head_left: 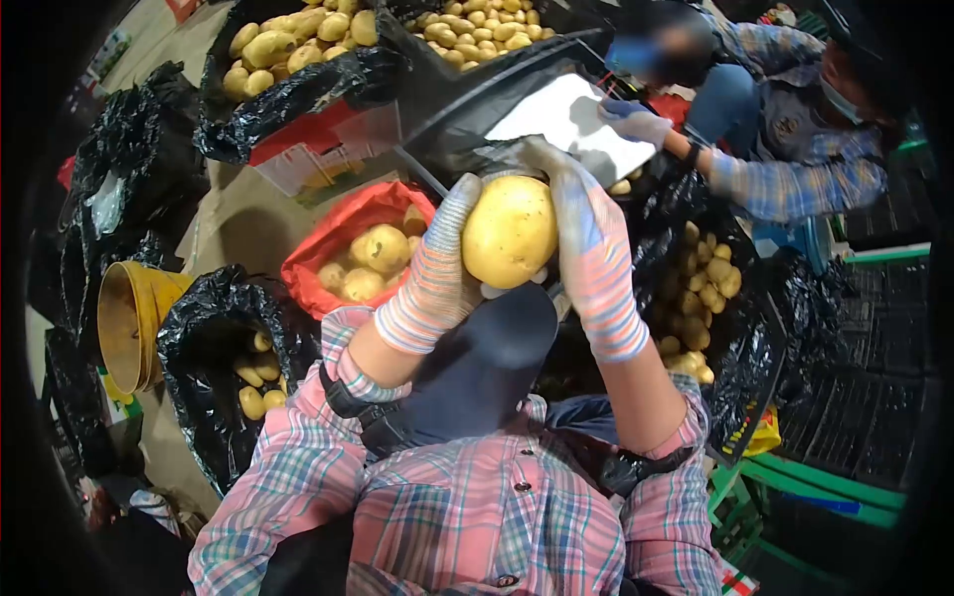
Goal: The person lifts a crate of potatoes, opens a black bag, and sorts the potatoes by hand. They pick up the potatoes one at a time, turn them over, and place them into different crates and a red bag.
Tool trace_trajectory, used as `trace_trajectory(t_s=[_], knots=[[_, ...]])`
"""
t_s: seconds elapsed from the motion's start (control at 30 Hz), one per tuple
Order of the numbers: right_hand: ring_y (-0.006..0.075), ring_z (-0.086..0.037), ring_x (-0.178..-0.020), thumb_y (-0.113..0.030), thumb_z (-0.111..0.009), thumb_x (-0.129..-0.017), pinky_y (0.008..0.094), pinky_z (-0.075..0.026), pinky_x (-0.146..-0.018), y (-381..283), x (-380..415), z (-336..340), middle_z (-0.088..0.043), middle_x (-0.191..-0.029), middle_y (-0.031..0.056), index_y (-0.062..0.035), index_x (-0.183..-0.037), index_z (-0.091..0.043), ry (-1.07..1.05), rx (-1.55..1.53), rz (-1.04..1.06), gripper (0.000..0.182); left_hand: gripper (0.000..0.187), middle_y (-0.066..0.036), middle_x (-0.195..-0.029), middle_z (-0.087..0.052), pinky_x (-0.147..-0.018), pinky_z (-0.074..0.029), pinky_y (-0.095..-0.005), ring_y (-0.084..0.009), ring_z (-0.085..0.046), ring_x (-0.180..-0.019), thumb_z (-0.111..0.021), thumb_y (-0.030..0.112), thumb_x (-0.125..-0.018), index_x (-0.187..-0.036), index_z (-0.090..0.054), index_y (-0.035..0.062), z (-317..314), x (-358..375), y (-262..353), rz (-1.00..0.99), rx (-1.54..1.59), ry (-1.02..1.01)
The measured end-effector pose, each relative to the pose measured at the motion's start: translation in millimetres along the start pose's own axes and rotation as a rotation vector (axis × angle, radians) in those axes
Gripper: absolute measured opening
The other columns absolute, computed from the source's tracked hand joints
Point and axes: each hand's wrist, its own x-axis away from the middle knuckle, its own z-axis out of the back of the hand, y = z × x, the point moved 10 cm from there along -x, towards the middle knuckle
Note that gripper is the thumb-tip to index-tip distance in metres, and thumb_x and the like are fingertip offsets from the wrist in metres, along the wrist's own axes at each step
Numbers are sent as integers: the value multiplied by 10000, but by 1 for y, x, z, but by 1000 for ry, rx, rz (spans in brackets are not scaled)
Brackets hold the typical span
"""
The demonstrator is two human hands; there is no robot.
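Observation:
A large yellow potato [510, 232] is held between my two gloved hands, above my knee. My left hand [433, 273], in a striped glove, presses against its left side. On its right side, my right hand [590, 248] is curved around it, with the fingertips at some dark plastic above. Just left of my left hand, a red bag [301, 260] holds several large potatoes [378, 250]. Smaller potatoes [708, 276] lie in a black-lined container to the right of my right hand.
Black-lined containers of potatoes [298, 42] stand ahead. Yellow buckets [121, 328] and a black bag [184, 343] with potatoes are at left. A co-worker's gloved hand [636, 123] is near a white surface [561, 117], front right. Green-edged black crates [845, 397] are at right.

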Motion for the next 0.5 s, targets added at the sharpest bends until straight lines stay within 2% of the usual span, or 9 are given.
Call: trace_trajectory(t_s=[0.07,0.1,0.13,0.2,0.27,0.33,0.4,0.43,0.5], knots=[[344,-578,-1058,-264,-557,-876,389,-438,-945,-35,3,-17,-595,-1141,205,15,-1209,-553,-19,471,461,434,575,-115,-1026,-651,-714,-534,-323,-224,-648,-867,-457,554,-895,-1201,-556,77,8,-10,4,-5,13,140],[434,-523,-1086,-238,-606,-798,439,-404,-983,-45,5,-29,-558,-1163,252,19,-1178,-564,-36,626,600,461,521,-103,-1104,-619,-831,-493,-327,-203,-613,-965,-462,497,-918,-1226,-534,83,5,-13,11,-81,-62,102],[377,-556,-1081,-238,-568,-863,401,-421,-965,-28,0,-23,-581,-1150,226,15,-1171,-572,4,547,601,398,471,-91,-1183,-587,-948,-452,-332,-181,-579,-1064,-466,440,-941,-1251,-512,88,2,-16,16,-151,-139,59],[288,-590,-1055,-239,-474,-952,350,-434,-946,28,-22,-6,-619,-1108,186,21,-1164,-580,36,25,157,352,487,-106,-1209,-574,-984,-433,-347,-214,-566,-1109,-451,423,-944,-1271,-486,63,-5,-24,15,-171,-162,-38],[169,-601,-996,-261,-396,-1007,295,-442,-920,38,-38,-4,-655,-1074,131,23,-1159,-595,-47,-68,1,379,557,-116,-1167,-599,-944,-468,-363,-232,-602,-1054,-409,493,-936,-1276,-479,57,7,-34,10,-47,-135,-14],[160,-601,-995,-274,-412,-1003,287,-446,-910,71,-46,7,-651,-1095,126,15,-1166,-598,-23,-288,-115,380,630,-143,-1126,-615,-845,-525,-370,-256,-635,-973,-370,556,-925,-1280,-473,45,3,-33,19,-36,-211,-34],[146,-600,-991,-302,-446,-994,285,-460,-901,85,-39,22,-644,-1097,99,-3,-1216,-575,4,-275,-155,394,560,-139,-1094,-626,-736,-563,-350,-258,-657,-909,-397,507,-941,-1226,-527,43,-17,-32,23,-13,13,-209],[167,-589,-1025,-343,-479,-975,299,-468,-904,80,-31,20,-595,-1173,108,-6,-1282,-508,-11,-362,-216,457,690,-189,-1120,-603,-707,-561,-346,-275,-649,-900,-363,596,-920,-1290,-453,21,-7,-35,24,-23,-81,-71],[218,-552,-1107,-422,-547,-927,333,-481,-915,69,-15,17,-471,-1318,132,-13,-1394,-356,-27,-485,-274,650,697,-180,-1139,-592,-737,-555,-340,-263,-641,-925,-360,602,-922,-1300,-445,22,0,-41,33,-156,-333,-31]])
